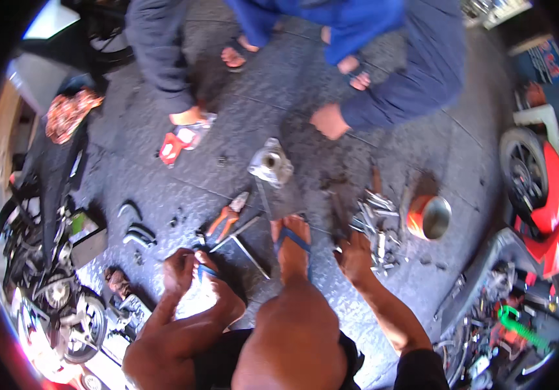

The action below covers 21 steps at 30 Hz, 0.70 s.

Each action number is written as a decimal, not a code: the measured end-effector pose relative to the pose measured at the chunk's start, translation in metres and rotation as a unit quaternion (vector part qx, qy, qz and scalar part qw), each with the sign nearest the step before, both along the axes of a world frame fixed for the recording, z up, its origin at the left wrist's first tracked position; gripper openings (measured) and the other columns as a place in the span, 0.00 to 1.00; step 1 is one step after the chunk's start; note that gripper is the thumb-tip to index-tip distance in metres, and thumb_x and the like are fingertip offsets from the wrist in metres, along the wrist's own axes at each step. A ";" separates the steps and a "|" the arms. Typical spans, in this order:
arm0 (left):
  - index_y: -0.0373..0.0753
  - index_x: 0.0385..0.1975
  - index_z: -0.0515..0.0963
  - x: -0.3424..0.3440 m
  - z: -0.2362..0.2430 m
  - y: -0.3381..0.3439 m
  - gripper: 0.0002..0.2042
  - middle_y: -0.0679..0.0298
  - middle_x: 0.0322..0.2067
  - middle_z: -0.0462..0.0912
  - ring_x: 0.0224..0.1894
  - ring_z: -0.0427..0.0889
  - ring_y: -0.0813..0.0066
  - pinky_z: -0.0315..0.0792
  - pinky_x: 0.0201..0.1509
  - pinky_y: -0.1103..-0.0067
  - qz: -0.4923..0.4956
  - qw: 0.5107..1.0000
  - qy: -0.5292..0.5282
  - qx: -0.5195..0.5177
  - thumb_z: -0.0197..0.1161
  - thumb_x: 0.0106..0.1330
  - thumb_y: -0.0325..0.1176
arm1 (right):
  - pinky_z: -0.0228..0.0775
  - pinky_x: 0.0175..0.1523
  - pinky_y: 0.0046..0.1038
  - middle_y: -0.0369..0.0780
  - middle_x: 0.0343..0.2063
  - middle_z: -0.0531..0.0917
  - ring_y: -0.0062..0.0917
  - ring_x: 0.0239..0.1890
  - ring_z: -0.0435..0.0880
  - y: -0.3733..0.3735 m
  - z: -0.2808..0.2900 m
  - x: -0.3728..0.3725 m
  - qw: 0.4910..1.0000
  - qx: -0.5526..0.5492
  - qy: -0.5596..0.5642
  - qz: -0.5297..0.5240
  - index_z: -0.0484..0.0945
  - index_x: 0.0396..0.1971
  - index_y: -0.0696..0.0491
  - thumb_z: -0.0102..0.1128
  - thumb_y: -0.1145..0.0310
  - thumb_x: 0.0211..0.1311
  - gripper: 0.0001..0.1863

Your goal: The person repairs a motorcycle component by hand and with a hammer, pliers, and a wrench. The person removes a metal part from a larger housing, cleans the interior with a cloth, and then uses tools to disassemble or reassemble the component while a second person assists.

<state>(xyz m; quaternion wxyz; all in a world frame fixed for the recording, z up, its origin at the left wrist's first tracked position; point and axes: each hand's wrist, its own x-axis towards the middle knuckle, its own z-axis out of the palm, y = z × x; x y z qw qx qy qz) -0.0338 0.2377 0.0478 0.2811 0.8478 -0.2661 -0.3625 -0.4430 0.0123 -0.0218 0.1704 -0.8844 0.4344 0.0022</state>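
My left hand hangs beside my left foot with its fingers curled; what they hold, if anything, is hidden. My right hand is closed at the near left side of a pile of metal wrenches and sockets. A small glint shows at its fingertips, too small to name. Between my feet and the co-worker lies a silver metal casting with a round hole. Orange-handled pliers and a T-shaped metal wrench lie on the floor near my feet.
Opposite me, a co-worker's hand touches a red and clear package; the other hand is near the floor. A round can stands right of the tools. Motorcycle parts line the left; a red motorcycle body lies right.
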 end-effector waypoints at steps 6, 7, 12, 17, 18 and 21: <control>0.32 0.37 0.84 0.006 -0.001 -0.010 0.10 0.51 0.26 0.86 0.29 0.87 0.63 0.78 0.35 0.70 -0.028 0.998 -0.053 -0.010 0.60 0.67 0.32 | 0.72 0.39 0.37 0.42 0.30 0.78 0.33 0.33 0.79 -0.018 0.028 0.035 0.992 0.056 -0.091 -0.060 0.81 0.35 0.53 0.72 0.70 0.53 0.11; 0.32 0.38 0.84 0.006 -0.001 -0.011 0.10 0.51 0.26 0.85 0.29 0.87 0.63 0.78 0.35 0.70 -0.021 0.998 -0.056 -0.012 0.60 0.67 0.32 | 0.72 0.38 0.34 0.41 0.29 0.79 0.30 0.31 0.80 -0.024 0.041 0.050 0.975 0.115 -0.147 -0.119 0.81 0.37 0.53 0.72 0.71 0.55 0.11; 0.32 0.38 0.82 -0.004 -0.005 -0.014 0.10 0.54 0.23 0.85 0.26 0.86 0.66 0.77 0.31 0.71 -0.025 0.999 -0.038 -0.031 0.59 0.69 0.33 | 0.75 0.37 0.29 0.41 0.30 0.82 0.24 0.30 0.81 -0.073 0.105 0.146 0.938 0.112 -0.321 -0.073 0.79 0.47 0.57 0.69 0.72 0.60 0.15; 0.31 0.36 0.81 -0.001 -0.008 -0.017 0.10 0.58 0.20 0.85 0.24 0.85 0.69 0.77 0.31 0.72 -0.010 0.998 -0.019 -0.061 0.57 0.71 0.33 | 0.76 0.38 0.33 0.44 0.34 0.82 0.33 0.32 0.84 -0.107 0.120 0.211 0.961 0.059 -0.268 0.033 0.79 0.48 0.57 0.69 0.73 0.58 0.17; 0.31 0.36 0.81 0.001 -0.008 -0.017 0.11 0.58 0.20 0.85 0.24 0.85 0.69 0.77 0.31 0.72 -0.002 0.998 -0.016 -0.063 0.57 0.71 0.33 | 0.76 0.39 0.34 0.45 0.35 0.82 0.35 0.32 0.84 -0.110 0.119 0.217 0.966 0.056 -0.249 0.043 0.79 0.48 0.57 0.69 0.72 0.58 0.17; 0.30 0.40 0.83 0.002 -0.008 -0.017 0.11 0.54 0.28 0.87 0.31 0.88 0.67 0.79 0.37 0.72 0.029 0.999 0.023 -0.029 0.58 0.67 0.31 | 0.77 0.39 0.36 0.46 0.34 0.82 0.38 0.33 0.85 -0.114 0.115 0.225 0.974 0.039 -0.219 0.053 0.80 0.47 0.57 0.69 0.72 0.58 0.17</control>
